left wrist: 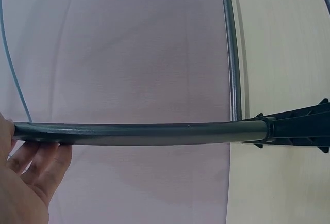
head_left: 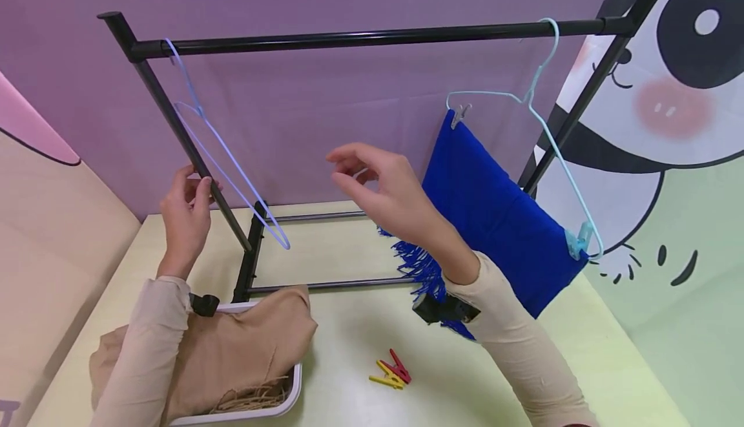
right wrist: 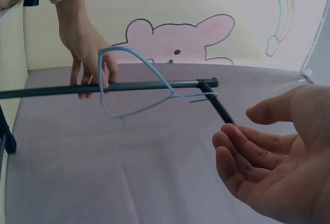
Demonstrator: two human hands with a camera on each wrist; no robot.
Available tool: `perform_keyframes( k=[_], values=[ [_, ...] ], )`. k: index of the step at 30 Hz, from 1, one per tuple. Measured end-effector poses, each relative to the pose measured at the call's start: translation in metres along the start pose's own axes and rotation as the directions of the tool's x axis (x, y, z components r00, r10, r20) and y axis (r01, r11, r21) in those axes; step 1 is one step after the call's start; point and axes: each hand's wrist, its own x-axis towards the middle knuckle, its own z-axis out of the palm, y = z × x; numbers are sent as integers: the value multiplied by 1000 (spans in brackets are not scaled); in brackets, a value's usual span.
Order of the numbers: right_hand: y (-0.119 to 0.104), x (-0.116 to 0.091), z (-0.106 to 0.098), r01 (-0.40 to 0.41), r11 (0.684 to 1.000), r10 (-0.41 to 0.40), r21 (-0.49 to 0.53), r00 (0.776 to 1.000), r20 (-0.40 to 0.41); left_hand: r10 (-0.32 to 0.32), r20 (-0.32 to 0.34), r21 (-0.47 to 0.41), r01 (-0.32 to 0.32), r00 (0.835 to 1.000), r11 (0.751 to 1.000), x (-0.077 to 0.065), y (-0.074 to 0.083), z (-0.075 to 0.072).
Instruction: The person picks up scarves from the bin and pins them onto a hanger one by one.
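My left hand (head_left: 185,217) holds the left post (head_left: 165,101) of a black clothes rack, thumb on one side and fingers on the other. Close to that post a bare lavender hanger (head_left: 200,111) hangs from the top bar (head_left: 360,41). In mid-air before the rack is my right hand (head_left: 391,188), fingers loosely bent and nothing in them. Beyond it a blue fringed scarf (head_left: 494,214) hangs from a light blue hanger (head_left: 529,97), clipped by a grey clip (head_left: 459,117) and a light blue clip (head_left: 579,241). The scarf's fringe is partly hidden behind my right wrist.
A white basket (head_left: 298,388) with a brown cloth (head_left: 250,333) and straw-like strands (head_left: 256,396) stands at the front left. A red clothespin (head_left: 400,369) and a yellow clothespin (head_left: 388,378) lie on the table (head_left: 337,349). Behind the rack hangs a purple backdrop (head_left: 325,110).
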Motion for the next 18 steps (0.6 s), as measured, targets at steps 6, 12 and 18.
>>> perform_keyframes(
  k=[6, 12, 18],
  values=[
    [2, 21, 18, -43, 997, 40, 68, 998, 46, 7, -9, -16, -8, 1000, 1000, -1, 2, 2],
    [1, 38, 32, -80, 988, 69, 134, 994, 88, -8, -5, -29, 8, 1000, 1000, -1, 0, 5],
    [-1, 53, 49, -103, 975, 78, 195, 988, 130, -3, -17, 6, 3, 1000, 1000, -1, 1, 3]
  ],
)
